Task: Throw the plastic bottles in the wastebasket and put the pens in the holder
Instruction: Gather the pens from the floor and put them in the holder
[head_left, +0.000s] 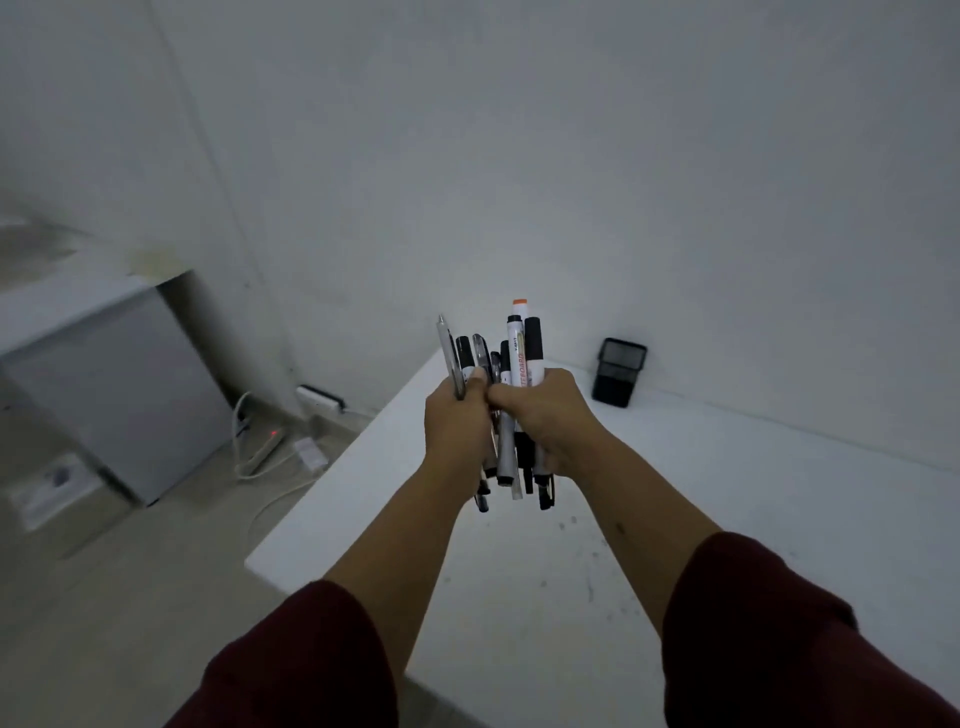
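Both hands clasp one upright bundle of several pens and markers (511, 358) above the white table (727, 509). My left hand (457, 426) wraps the bundle's left side, and my right hand (545, 415) wraps its right side. A whiteboard marker with an orange cap stands tallest. The pens' lower ends stick out below my fists. A black mesh pen holder (619, 371) stands at the table's far edge against the wall, to the right of and beyond the hands. No plastic bottle or wastebasket is in view.
A grey cabinet (119, 400) stands on the floor at the left. A power strip (262, 447) with a red light, white cables and an adapter lie on the floor between the cabinet and the table's left edge. White walls close the far side.
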